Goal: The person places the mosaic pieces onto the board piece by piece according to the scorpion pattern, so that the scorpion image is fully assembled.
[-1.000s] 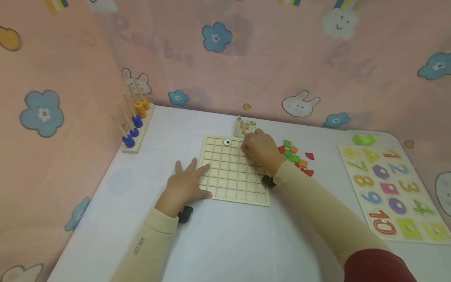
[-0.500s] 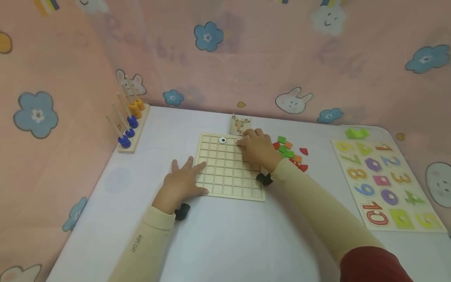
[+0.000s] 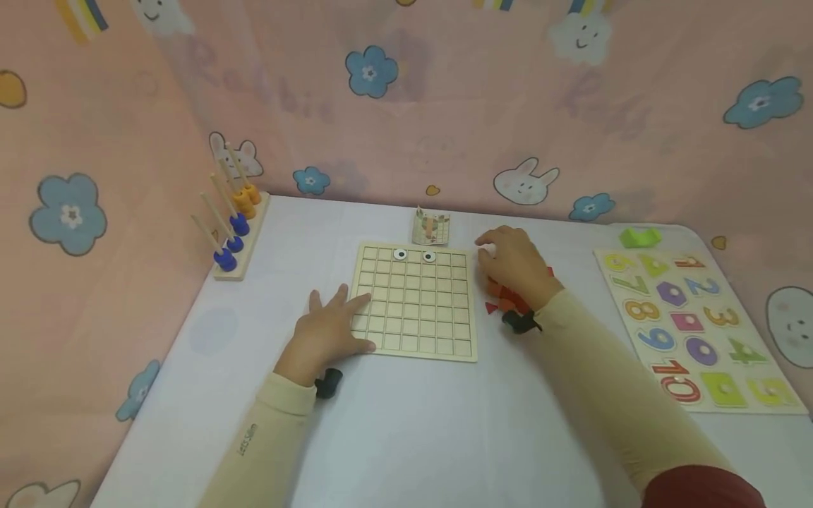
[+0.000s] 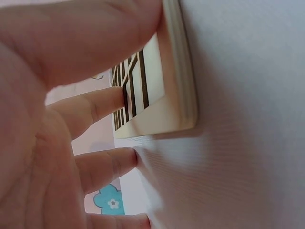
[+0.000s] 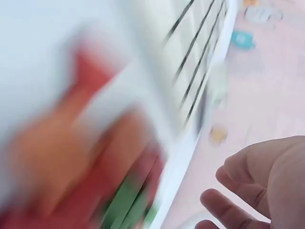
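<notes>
A wooden grid board (image 3: 419, 305) lies flat on the white table. Two round eye pieces, one left (image 3: 399, 255) and one right (image 3: 429, 257), sit in its top row. My left hand (image 3: 324, 330) rests with spread fingers at the board's left edge; in the left wrist view its thumb (image 4: 95, 33) and one finger touch the wood. Right of the board, my right hand (image 3: 513, 262) hovers over the red and orange pieces (image 3: 508, 296), partly hiding them. Its loosely bent fingers (image 5: 224, 205) hold nothing visible in the right wrist view, where green pieces (image 5: 126, 205) also show, blurred.
A small patterned card (image 3: 431, 227) stands behind the board. At the left back is a peg abacus (image 3: 244, 247) with blue and orange beads. A number puzzle board (image 3: 692, 331) lies at the right, with a green block (image 3: 640, 238) behind it.
My right hand has left the board's top row and moved right, over the loose pieces. The second eye piece, earlier at its fingertips, now shows on the board. My left hand stays put.
</notes>
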Available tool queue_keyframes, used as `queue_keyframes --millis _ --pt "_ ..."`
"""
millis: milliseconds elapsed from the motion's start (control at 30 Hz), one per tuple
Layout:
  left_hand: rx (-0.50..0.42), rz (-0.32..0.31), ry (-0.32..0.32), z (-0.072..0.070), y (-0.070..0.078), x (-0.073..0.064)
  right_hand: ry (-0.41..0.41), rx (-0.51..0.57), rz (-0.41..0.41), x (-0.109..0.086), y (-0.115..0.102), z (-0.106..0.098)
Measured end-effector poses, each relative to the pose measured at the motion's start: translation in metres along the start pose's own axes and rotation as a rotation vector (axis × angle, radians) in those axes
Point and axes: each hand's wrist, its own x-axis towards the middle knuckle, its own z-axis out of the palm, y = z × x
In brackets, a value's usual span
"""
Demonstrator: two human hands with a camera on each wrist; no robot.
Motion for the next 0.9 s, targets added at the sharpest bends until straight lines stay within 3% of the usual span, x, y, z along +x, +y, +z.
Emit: queue_keyframes --millis 200,367,533,733,900 --pt "0.006 -0.002 -0.006 0.001 0.0 0.001 -0.031 -0.035 0.147 -0.026 0.065 -0.022" --pt "-0.002 -0.007 -0.009 0.001 0.0 0.0 -0.131 -0.038 0.148 -0.034 0.097 -0.027" --pt "0.003 0.003 -0.002 0.001 -0.001 0.0 -0.176 -0.049 0.119 -0.037 0.108 -0.024" --pt "0.022 0.009 0.002 0.002 -0.001 0.0 -0.09 -0.091 0.059 -0.042 0.11 -0.018" --pt "0.022 0.012 0.004 0.002 -0.002 0.001 -0.066 -0.113 0.047 -0.044 0.11 -0.018"
